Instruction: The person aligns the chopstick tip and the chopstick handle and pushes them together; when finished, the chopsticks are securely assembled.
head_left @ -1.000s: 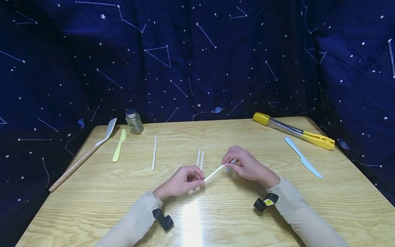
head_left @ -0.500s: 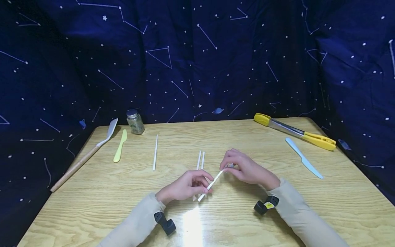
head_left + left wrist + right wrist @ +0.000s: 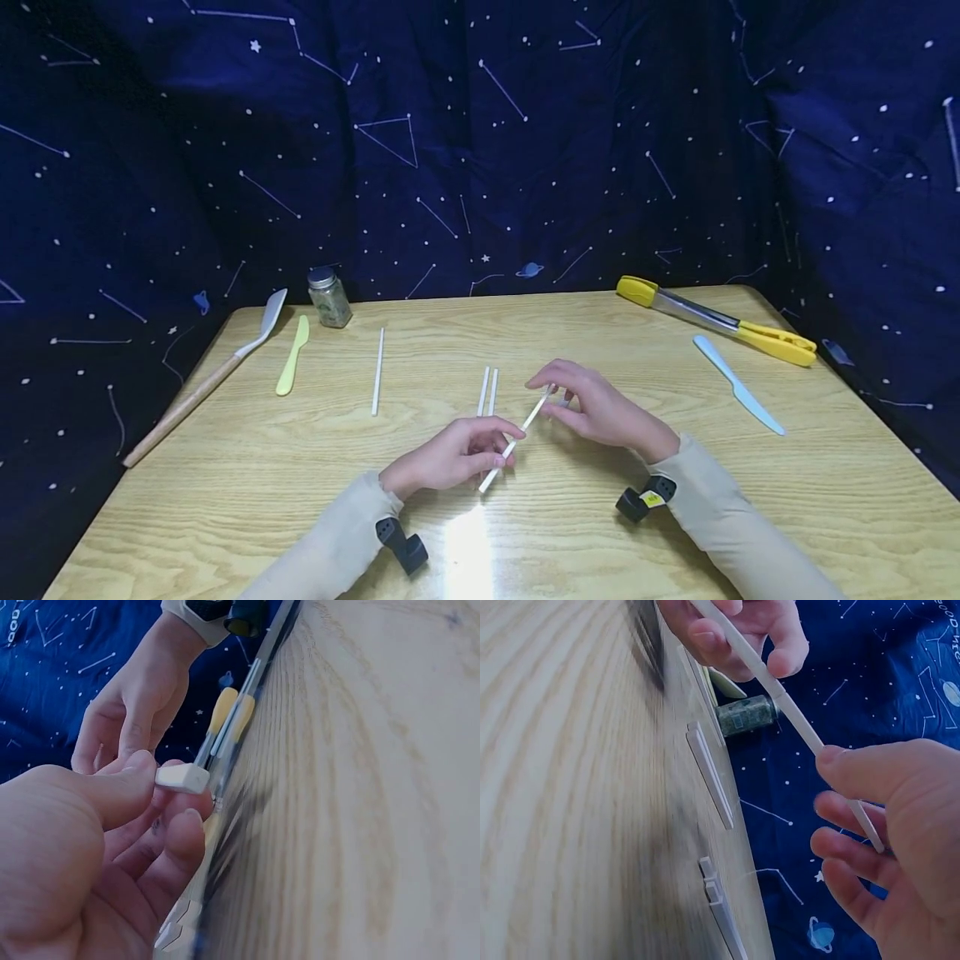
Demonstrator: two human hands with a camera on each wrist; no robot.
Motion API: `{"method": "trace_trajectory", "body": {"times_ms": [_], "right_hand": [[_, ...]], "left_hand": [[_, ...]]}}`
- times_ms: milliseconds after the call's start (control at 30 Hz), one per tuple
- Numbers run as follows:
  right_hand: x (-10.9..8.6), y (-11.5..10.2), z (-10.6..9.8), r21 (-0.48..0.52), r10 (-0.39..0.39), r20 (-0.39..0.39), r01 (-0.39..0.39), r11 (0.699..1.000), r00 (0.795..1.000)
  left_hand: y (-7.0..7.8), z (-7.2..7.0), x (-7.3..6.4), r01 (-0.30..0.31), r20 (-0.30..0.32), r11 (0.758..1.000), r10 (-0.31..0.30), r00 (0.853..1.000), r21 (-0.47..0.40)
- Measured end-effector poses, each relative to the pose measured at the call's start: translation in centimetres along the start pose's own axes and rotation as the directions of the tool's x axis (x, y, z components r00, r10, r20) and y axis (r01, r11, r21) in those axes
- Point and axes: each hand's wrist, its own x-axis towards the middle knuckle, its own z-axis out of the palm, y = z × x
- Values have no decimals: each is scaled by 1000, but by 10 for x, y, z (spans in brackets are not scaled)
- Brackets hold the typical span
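While the left hand (image 3: 456, 452) is pinching a chopstick (image 3: 532, 416) above the table (image 3: 225, 500), the right hand (image 3: 590, 406) is lying slack around its far end; presumably they are adjusting it, next needing a steady left pinch.

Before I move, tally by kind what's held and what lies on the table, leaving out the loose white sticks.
Held white stick: 1
Knives, a yellow knife and a blue knife: 2
Tongs: 1
Spatula: 1
Jar: 1
Total: 6
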Motion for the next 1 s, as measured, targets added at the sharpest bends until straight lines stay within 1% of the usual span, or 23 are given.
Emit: {"method": "trace_trajectory", "body": {"times_ms": [233,367,500,567,667,867,1000], "right_hand": [[0,1,-1,25,83,-88,-82,996,993],[0,5,-1,71,116,-127,-108,992,985],[-1,10,-1,90,163,-141,-151,984,977],[-2,12,-2,81,179,-132,-169,982,975],[-3,15,-3,73,209,-95,-203,977,973],[-5,20,-7,49,287,1,-287,957,958],[-8,25,-9,31,312,31,-313,949,950]], "left_hand": [[0,-2,-1,-16,-52,999,18,998,39],[3,-5,-2,36,-86,999,-33,996,37],[5,-8,-3,89,-128,996,-84,988,28],[4,-10,-3,101,-150,994,-95,984,32],[2,-13,-3,104,-187,994,-97,978,26],[1,-20,-5,79,-217,997,-74,973,17],[2,-27,-7,97,-247,994,-82,966,48]]}}
